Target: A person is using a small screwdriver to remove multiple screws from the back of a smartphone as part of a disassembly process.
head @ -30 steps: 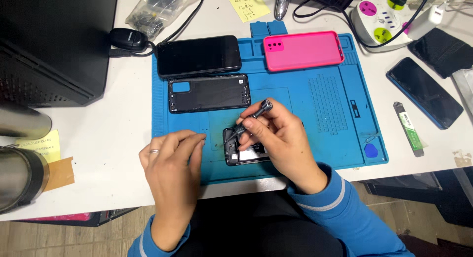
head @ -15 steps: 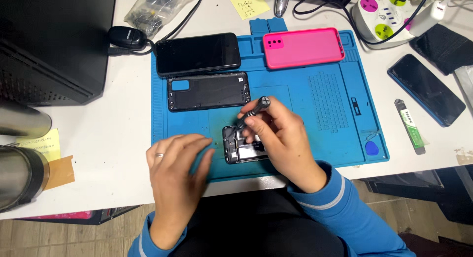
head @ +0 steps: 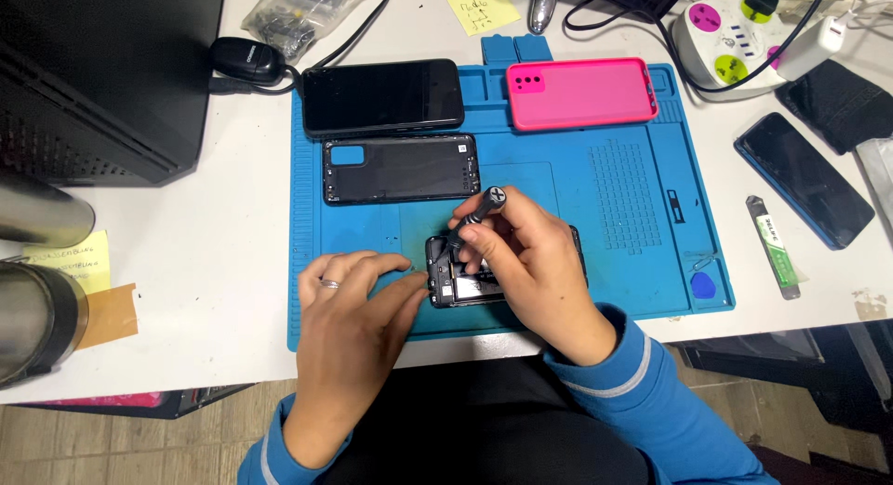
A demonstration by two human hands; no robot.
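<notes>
An opened phone (head: pixel 458 280) lies face down on the blue work mat (head: pixel 633 206), its insides showing. My right hand (head: pixel 530 262) grips a small black screwdriver (head: pixel 476 215), tip down into the phone's upper left corner. My left hand (head: pixel 358 304), with a ring on it, rests flat on the mat and its fingertips press the phone's left edge. Above lie the removed black back cover (head: pixel 400 167), another black phone (head: pixel 381 96) and a pink phone case (head: pixel 579 93).
A blue pick (head: pixel 705 284) sits at the mat's right corner. A green-white pry tool (head: pixel 772 245) and a dark phone (head: pixel 805 178) lie to the right. A power strip (head: pixel 730 25) is at the back, metal cylinders (head: pixel 33 290) at left, a black box (head: pixel 102 76) at far left.
My left hand slid a little right onto the phone's left edge. My right hand keeps the screwdriver on the phone, its handle turned slightly.
</notes>
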